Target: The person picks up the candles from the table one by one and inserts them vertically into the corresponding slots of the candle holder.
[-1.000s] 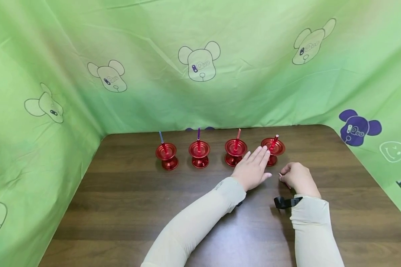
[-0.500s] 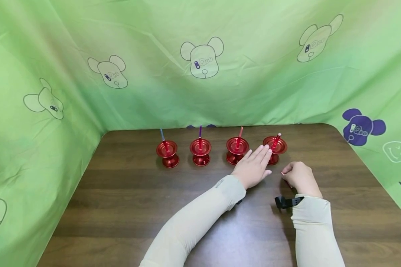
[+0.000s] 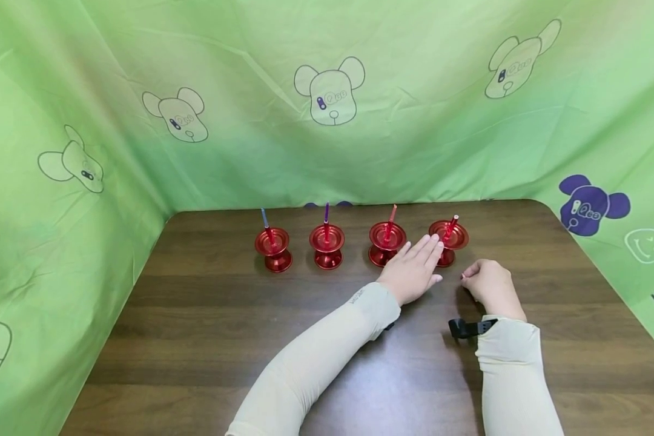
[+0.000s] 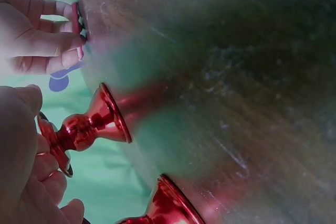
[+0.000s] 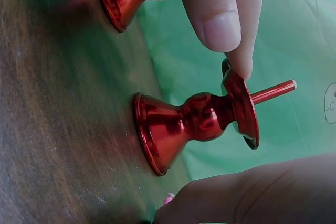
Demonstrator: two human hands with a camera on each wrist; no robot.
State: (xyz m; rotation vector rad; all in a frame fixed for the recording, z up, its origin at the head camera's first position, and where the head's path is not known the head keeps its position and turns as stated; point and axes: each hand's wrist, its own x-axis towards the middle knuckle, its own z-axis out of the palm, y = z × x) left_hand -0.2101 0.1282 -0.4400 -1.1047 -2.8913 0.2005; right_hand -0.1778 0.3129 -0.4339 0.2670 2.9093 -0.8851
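Note:
Fingers straight, my left hand (image 3: 411, 272) reaches across to the rightmost red candle holder (image 3: 453, 235). Its fingertips (image 5: 242, 66) lie at the holder's dish rim in the right wrist view. That holder has a bare red tube (image 5: 274, 92) with a pale top. Just to the right and nearer, my right hand (image 3: 488, 286) pinches a thin pinkish-red candle (image 4: 77, 24) between thumb and fingers, low over the table. Only the candle's pink end shows in the right wrist view.
To the left stand more red holders: one with a salmon candle (image 3: 393, 213), one with a purple candle (image 3: 327, 212), one with a blue candle (image 3: 264, 217). A green printed cloth (image 3: 240, 163) hangs behind the brown wooden table (image 3: 207, 339).
My right hand has shifted slightly forward with the candle, whose end shows less now. The left hand stays at the rightmost holder. The head view has tilted a little.

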